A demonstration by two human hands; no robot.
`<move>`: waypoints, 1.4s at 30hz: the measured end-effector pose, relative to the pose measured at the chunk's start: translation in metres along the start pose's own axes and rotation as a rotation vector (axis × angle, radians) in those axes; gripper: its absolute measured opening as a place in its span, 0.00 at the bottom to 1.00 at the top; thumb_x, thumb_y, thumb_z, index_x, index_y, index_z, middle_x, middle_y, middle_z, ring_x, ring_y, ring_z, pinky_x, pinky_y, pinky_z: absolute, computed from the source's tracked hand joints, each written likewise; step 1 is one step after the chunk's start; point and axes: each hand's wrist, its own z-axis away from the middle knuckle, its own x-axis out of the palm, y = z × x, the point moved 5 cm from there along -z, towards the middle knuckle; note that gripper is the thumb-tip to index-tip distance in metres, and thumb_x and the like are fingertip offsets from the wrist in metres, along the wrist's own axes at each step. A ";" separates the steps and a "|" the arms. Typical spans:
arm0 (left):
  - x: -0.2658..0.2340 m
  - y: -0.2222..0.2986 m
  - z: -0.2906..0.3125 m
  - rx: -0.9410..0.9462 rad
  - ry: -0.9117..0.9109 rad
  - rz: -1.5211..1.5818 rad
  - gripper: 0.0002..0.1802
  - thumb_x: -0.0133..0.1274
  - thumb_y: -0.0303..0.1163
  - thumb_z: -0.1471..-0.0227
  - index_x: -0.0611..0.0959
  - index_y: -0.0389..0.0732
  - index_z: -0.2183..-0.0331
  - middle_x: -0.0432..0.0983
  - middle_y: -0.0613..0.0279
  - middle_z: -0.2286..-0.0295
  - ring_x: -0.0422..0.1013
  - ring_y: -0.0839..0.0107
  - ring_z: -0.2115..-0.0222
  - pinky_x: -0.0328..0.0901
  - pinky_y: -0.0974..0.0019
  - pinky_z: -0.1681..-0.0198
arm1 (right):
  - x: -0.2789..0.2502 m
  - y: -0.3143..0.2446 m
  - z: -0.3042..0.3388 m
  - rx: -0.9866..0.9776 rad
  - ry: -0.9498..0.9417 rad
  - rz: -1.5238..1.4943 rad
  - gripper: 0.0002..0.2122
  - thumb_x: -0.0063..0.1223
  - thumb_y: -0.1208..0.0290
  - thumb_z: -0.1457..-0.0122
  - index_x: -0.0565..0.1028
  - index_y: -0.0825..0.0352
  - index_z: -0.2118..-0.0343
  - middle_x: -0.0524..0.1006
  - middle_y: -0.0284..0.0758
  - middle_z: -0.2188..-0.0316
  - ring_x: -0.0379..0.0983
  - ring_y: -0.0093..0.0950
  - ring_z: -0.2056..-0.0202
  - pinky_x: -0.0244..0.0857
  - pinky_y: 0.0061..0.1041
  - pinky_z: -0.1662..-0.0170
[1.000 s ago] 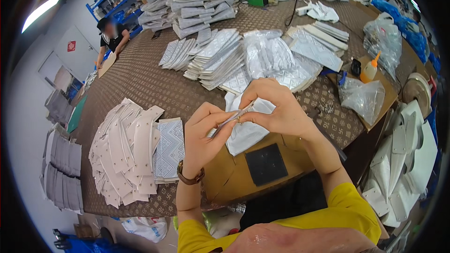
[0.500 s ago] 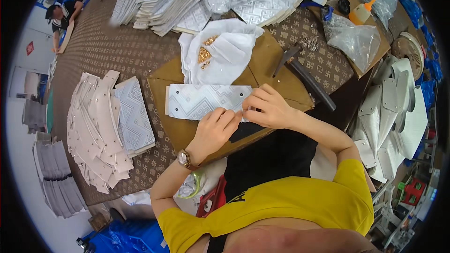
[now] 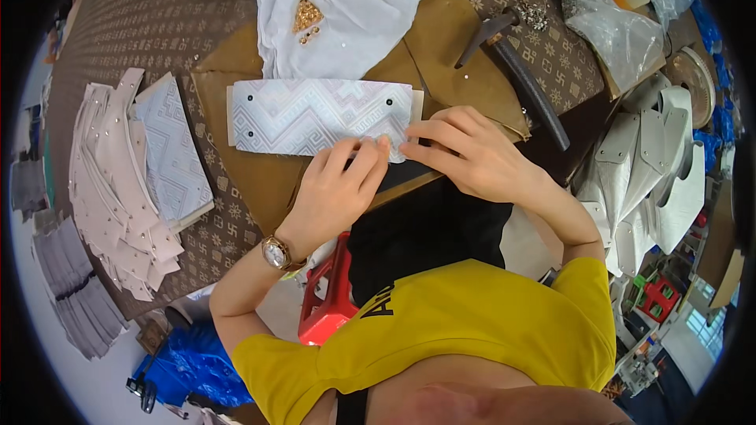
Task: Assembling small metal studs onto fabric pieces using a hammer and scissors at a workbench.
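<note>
Lowered since earlier, left hand and right hand curl at a pale-blue, patterned rectangular panel; their grip I cannot tell. A dark long-handled hammer lies nearby.

Left hand hides part of the patterned panel

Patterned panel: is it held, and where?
Left hand and right hand are at the patterned panel's near right corner; whether they grip it cannot be told.
</note>
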 end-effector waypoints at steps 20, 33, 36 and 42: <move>-0.005 -0.026 -0.004 -0.084 -0.019 0.457 0.19 0.63 0.28 0.51 0.85 0.38 0.55 0.73 0.65 0.56 0.71 0.64 0.54 0.72 0.64 0.58 | 0.015 -0.014 0.008 0.089 -0.045 0.202 0.31 0.57 0.84 0.54 0.78 0.58 0.43 0.72 0.31 0.40 0.69 0.36 0.42 0.65 0.40 0.43; -0.007 -0.078 -0.023 -0.039 -0.109 0.579 0.21 0.72 0.43 0.59 0.87 0.50 0.60 0.70 0.59 0.43 0.62 0.54 0.40 0.52 0.49 0.36 | 0.019 -0.017 0.005 0.071 -0.043 0.203 0.29 0.57 0.83 0.52 0.78 0.55 0.44 0.72 0.30 0.40 0.70 0.35 0.43 0.64 0.40 0.43; -0.003 -0.080 -0.021 -0.030 -0.102 0.594 0.20 0.72 0.43 0.59 0.88 0.53 0.60 0.69 0.59 0.42 0.63 0.54 0.40 0.51 0.48 0.35 | 0.016 -0.015 0.007 0.090 -0.027 0.217 0.28 0.57 0.83 0.50 0.78 0.56 0.44 0.73 0.30 0.41 0.70 0.36 0.44 0.64 0.39 0.44; 0.004 -0.077 -0.016 -0.009 -0.026 0.573 0.19 0.73 0.45 0.60 0.89 0.56 0.62 0.69 0.60 0.41 0.63 0.55 0.41 0.49 0.46 0.34 | 0.016 -0.014 0.005 0.106 -0.026 0.213 0.25 0.56 0.83 0.48 0.80 0.57 0.45 0.75 0.31 0.42 0.72 0.37 0.45 0.65 0.39 0.44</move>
